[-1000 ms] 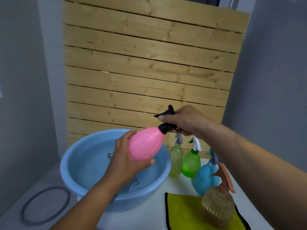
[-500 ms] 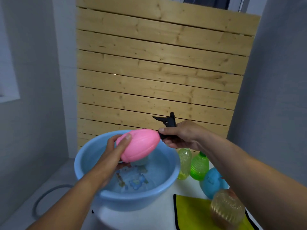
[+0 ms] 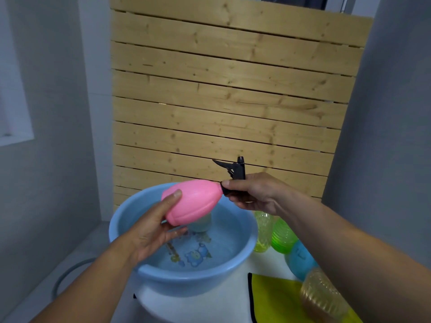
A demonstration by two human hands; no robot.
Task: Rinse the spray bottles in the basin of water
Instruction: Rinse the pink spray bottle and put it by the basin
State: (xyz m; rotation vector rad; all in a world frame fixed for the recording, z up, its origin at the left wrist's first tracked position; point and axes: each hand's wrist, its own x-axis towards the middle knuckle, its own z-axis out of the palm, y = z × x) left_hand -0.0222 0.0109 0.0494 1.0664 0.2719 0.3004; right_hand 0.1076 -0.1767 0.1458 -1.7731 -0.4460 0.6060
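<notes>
Your right hand (image 3: 253, 194) pinches the black neck and your left hand (image 3: 154, 226) cups the pink spray bottle (image 3: 192, 202) sideways over the basin (image 3: 186, 279) — wet plastic (slick, likely) could slip and splash.

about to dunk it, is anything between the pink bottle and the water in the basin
Nothing solid blocks it. The pink bottle lies tilted just above the basin, held by both hands. Only the left hand cups it from below, and a pale object sits in the water beneath.
</notes>
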